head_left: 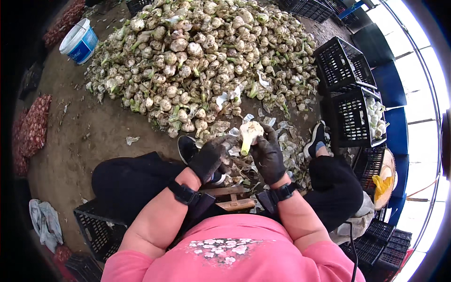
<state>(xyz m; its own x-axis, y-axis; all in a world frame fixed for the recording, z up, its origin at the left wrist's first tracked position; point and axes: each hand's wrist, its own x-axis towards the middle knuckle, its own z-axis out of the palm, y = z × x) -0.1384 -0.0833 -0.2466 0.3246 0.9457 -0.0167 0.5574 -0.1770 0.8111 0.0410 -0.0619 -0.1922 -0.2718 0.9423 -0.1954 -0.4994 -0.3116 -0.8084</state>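
Held up between my two dark-gloved hands is a garlic bulb [251, 130], pale and dirty at the top, its short green-yellow stem pointing down toward me. My right hand [269, 160] grips the bulb from its right side, fingers wrapped round it. Just left of the stem, my left hand [210, 159] has its fingers curled together; whether a bit of skin is pinched in them is hard to make out. Beyond both hands rises a large heap of garlic bulbs [206, 56], many with green stems and soil on them.
Peeled papery skins [286, 145] litter the ground by my feet. To the right stand a black crate [345, 66] and another crate [352, 120] with white garlic. A white-and-blue bucket [80, 44] is at far left, near red mesh sacks [35, 124]. A crate [98, 230] sits behind my left leg.
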